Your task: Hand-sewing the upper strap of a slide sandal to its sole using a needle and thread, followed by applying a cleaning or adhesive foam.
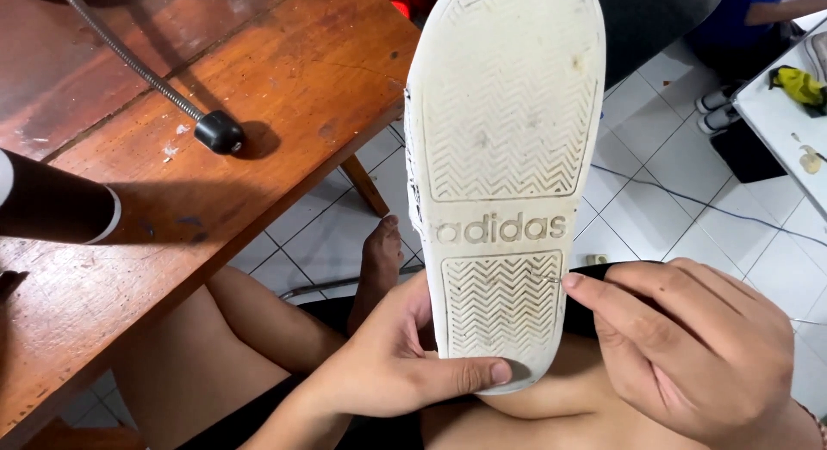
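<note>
Two bare hands work a white slide sandal (504,157) held sole-up over the person's lap, right of the wooden counter (258,114): the left hand (388,364) clamps its heel, the right hand (689,347) pinches a thin needle (550,278) against the tread.

Object: a white slide sandal (504,174), turned sole-up toward the camera.
Sole: scuffed and greying, showing zigzag tread panels at the forefoot and heel, with raised lettering running across the middle.
Pose: standing almost upright, heel end pointing down, toe end pointing away.
Position: hovering over the person's lap, beside the wooden surface (258,97).
</note>
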